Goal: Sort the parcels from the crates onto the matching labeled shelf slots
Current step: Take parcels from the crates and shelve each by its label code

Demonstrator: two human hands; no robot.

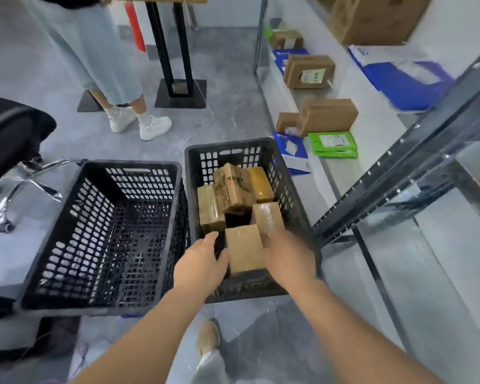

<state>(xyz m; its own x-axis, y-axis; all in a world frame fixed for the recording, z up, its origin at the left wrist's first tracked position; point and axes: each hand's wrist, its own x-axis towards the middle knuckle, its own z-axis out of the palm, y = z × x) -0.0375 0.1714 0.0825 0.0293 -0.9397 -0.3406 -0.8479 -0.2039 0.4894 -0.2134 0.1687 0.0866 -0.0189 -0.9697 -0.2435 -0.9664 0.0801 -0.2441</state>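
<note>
1. Both hands are down in the black perforated plastic crate on the right (283, 173), on either side of a plain brown cardboard parcel (244, 249) standing at its near end.
2. The left hand (200, 266) sits at the parcel's left face with its fingers lightly curved; whether that grip has closed on the box, I cannot tell through the blur.
3. The right hand (290, 257) covers the right face, and the fingertips are hidden, so that grip is unclear too.
4. Best play here: squeeze evenly from both sides and lift straight up, because the taped brown parcels (233, 189) behind it lean loosely against each other and could topple into the gap.
5. Once it is free, turn the label upward and read it before moving; no label shows on the visible face.
6. The matching black crate on the left (100, 234) shows only its mesh floor.
7. The grey metal shelf (330, 167) on the right already carries brown boxes, blue mailers and green mailers (333, 144), so a slot needs checking.
</note>
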